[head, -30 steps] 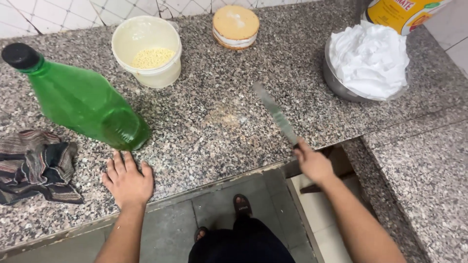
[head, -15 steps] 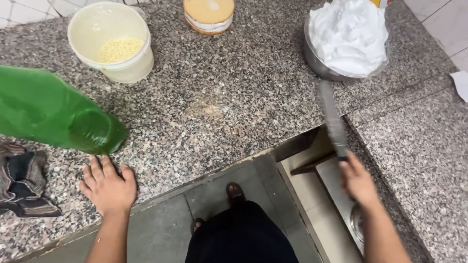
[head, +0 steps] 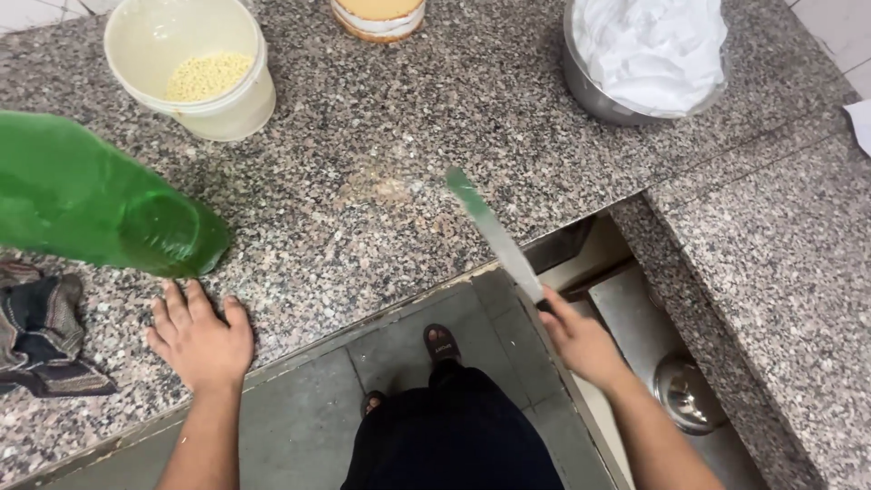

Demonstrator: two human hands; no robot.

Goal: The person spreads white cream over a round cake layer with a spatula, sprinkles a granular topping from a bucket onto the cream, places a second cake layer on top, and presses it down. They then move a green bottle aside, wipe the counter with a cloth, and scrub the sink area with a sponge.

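Your left hand (head: pixel 201 338) lies flat and open on the granite bench (head: pixel 363 136), fingers spread, holding nothing, much as it did half a second ago. Just above it lies the green plastic bottle (head: pixel 100 204) on its side, with a dark striped cloth (head: pixel 41 336) to its left at the bench edge. Your right hand (head: pixel 581 340) is closed around the handle of a long palette knife (head: pixel 494 234). The blade now slants up and left over the bench edge, where before it pointed nearly straight up beside the gap. Behind stand a cream tub of yellow grains (head: pixel 195 68), a small round cake (head: pixel 378 18) and a steel bowl of white cream (head: pixel 644 59). Nothing lies between blade and cake.
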